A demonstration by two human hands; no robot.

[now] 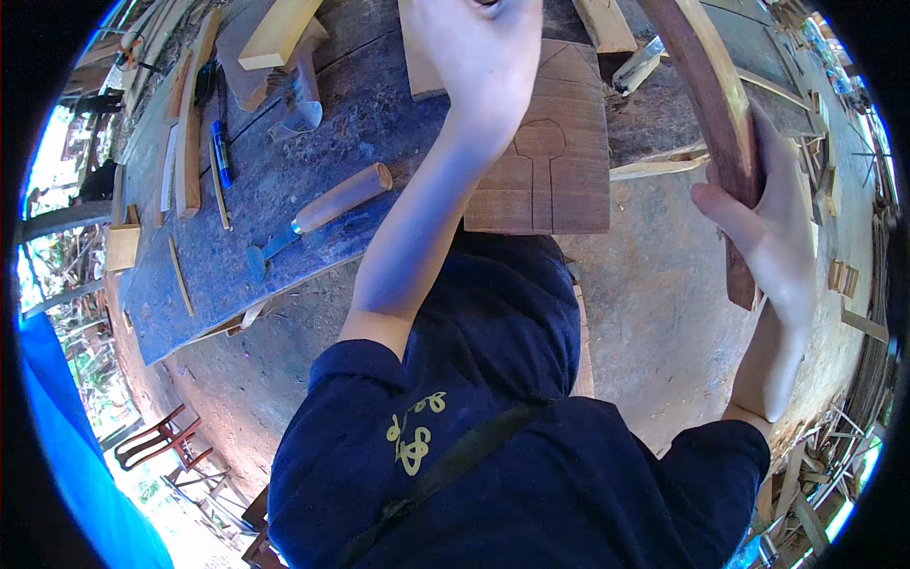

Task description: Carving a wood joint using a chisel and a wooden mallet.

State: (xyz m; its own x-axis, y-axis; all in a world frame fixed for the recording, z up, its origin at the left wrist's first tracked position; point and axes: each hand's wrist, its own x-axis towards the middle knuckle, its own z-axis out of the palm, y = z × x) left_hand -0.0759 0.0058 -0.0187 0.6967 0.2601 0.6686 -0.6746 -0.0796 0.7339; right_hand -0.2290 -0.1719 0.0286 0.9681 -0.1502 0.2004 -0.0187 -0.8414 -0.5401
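My right hand (773,213) is closed around a long, slightly curved brown piece of wood (713,95). The thumb lies on its near side, and the wood runs out past the top edge of the view. At the top centre my left hand (488,57) shows its back, with its fingers cut off by the picture's edge, so any grip there is hidden. Beside and below that hand lies a flat brown board (578,142) with a rounded keyhole-like outline drawn on it. A chisel (336,201) with a wooden handle rests on the dark worktable to the left.
Left on the worktable (332,152) are a blue marker (221,156), wood strips (190,142) and a pale wood block (275,33). A small clear bottle-like object (637,66) lies near the right-hand wood. A brown chair (163,441) stands on the floor at lower left.
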